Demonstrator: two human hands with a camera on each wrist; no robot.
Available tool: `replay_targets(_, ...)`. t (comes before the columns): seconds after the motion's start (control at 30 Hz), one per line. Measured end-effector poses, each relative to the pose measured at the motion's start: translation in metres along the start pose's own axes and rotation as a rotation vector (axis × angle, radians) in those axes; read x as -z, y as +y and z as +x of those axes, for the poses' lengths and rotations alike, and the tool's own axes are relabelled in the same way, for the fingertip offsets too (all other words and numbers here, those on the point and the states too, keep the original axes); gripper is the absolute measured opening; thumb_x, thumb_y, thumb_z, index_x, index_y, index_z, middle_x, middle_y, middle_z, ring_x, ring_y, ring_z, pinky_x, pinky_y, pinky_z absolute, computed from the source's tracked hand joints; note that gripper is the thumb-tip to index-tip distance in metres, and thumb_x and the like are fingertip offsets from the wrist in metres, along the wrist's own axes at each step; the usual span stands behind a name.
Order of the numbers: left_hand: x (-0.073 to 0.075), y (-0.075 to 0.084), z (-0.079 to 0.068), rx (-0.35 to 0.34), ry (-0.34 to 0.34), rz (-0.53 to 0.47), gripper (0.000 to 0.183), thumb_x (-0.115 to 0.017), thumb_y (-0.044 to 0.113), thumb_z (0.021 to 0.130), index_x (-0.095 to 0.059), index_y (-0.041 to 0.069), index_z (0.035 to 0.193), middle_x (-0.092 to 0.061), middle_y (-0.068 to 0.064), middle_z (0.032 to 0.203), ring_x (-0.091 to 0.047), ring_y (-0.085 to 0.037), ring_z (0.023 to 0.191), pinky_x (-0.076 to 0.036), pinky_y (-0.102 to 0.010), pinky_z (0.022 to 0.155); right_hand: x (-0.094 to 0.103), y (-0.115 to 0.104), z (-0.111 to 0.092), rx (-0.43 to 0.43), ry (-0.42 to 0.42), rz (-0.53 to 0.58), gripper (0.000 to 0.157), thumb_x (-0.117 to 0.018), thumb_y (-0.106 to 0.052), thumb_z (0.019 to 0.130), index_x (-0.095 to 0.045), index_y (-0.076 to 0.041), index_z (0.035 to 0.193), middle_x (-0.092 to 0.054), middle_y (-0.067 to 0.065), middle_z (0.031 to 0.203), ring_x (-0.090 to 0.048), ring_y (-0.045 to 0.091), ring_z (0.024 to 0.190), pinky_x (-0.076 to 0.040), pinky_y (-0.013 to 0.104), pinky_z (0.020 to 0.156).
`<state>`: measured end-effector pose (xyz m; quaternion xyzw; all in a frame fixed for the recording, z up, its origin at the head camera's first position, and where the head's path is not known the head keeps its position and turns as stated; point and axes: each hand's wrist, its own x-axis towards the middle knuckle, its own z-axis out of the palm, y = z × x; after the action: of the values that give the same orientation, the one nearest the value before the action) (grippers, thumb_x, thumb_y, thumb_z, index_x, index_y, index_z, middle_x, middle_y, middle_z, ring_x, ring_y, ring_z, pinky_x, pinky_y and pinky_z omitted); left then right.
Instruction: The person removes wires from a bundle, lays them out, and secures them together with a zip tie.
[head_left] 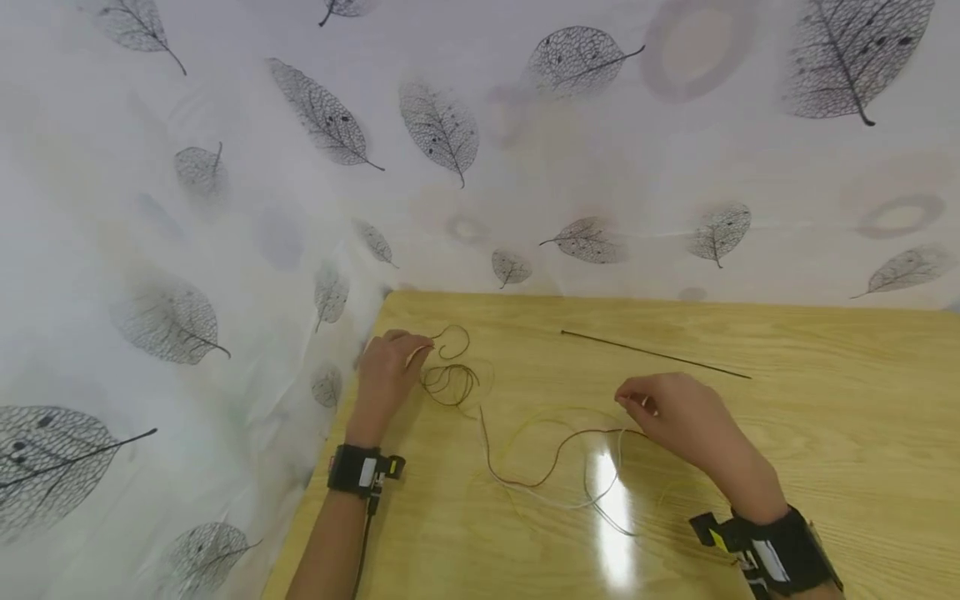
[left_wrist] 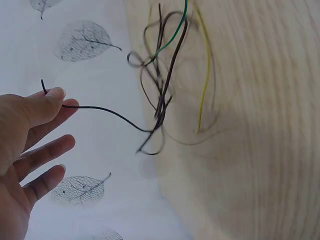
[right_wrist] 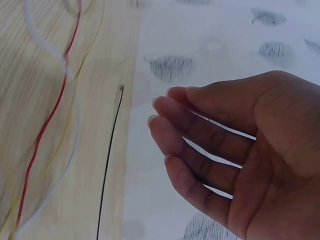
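Observation:
My left hand (head_left: 386, 375) pinches a thin dark wire (left_wrist: 107, 108) near its end, between thumb and index finger. The wire runs into a loose dark tangle (left_wrist: 161, 95), beside which a green wire (left_wrist: 175, 37) and a yellow wire (left_wrist: 206, 70) show. Nothing shows in my right hand (right_wrist: 215, 145); its fingers are loosely bent, the thumb against the index finger. In the right wrist view, a red wire (right_wrist: 47, 120) and a white wire (right_wrist: 77, 130) curve to the left of that hand. A straight dark wire (right_wrist: 109, 150) lies beyond it on the table.
The wood-grain table (head_left: 862, 400) meets a pale wall covering (head_left: 480, 200) with leaf prints at its back and left edges. Black straps (head_left: 352, 471) with small cameras sit on both wrists. A bright reflection shows on the tabletop.

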<state>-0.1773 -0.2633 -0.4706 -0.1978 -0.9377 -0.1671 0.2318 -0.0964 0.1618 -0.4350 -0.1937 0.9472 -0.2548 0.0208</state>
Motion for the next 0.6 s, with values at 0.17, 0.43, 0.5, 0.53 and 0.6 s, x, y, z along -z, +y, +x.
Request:
replay_targets(0.17,0.006,0.003,0.009,0.003,0.048,0.014,0.015,-0.074,0.019,0.085,-0.075,0.017,0.1,-0.073,0.001,0.096,-0.063,-0.02,0.088,-0.047,-0.036,0.071,-0.002,-0.024,0.025,0.075,-0.03,0.005,0.012,-0.066,-0.023,0.092,-0.073,-0.026,0.101,-0.069,-0.01,0.086,-0.06,0.004,0.071,-0.047,0.026,0.055)
replay_targets(0.43,0.018,0.038,0.025,-0.221,0.169,-0.07,0.019,-0.078,0.014,0.08,-0.076,0.014,0.099,-0.074,0.001,0.09,-0.061,-0.021,0.085,-0.047,-0.034,0.069,0.002,-0.062,0.055,0.202,-0.004,-0.027,0.016,-0.064,-0.019,0.092,-0.073,-0.02,0.105,-0.07,-0.007,0.091,-0.059,0.004,0.069,-0.047,0.024,0.056)
replay_targets(0.5,0.018,0.052,0.028,-0.283,0.186,-0.083,0.018,-0.079,0.014,0.08,-0.075,0.013,0.098,-0.073,0.002,0.087,-0.061,-0.021,0.083,-0.047,-0.034,0.068,0.001,-0.072,0.061,0.229,-0.006,-0.03,0.019,-0.064,-0.018,0.092,-0.071,-0.018,0.109,-0.07,-0.006,0.09,-0.057,0.003,0.064,-0.045,0.023,0.053)
replay_targets(0.53,0.017,0.058,0.029,-0.308,0.19,-0.097,0.018,-0.079,0.014,0.079,-0.075,0.013,0.097,-0.073,0.002,0.086,-0.061,-0.02,0.083,-0.047,-0.033,0.068,0.0,-0.076,0.064,0.24,-0.009,-0.034,0.021,-0.064,-0.019,0.092,-0.07,-0.017,0.112,-0.07,-0.005,0.091,-0.056,0.003,0.063,-0.044,0.023,0.053)
replay_targets(0.6,0.017,0.068,0.03,-0.351,0.196,-0.124,0.015,-0.079,0.014,0.079,-0.075,0.012,0.094,-0.073,0.002,0.086,-0.062,-0.019,0.083,-0.047,-0.031,0.068,-0.004,-0.084,0.07,0.255,-0.02,-0.042,0.028,-0.065,-0.02,0.092,-0.066,-0.014,0.12,-0.07,-0.004,0.094,-0.056,0.004,0.062,-0.044,0.023,0.052)
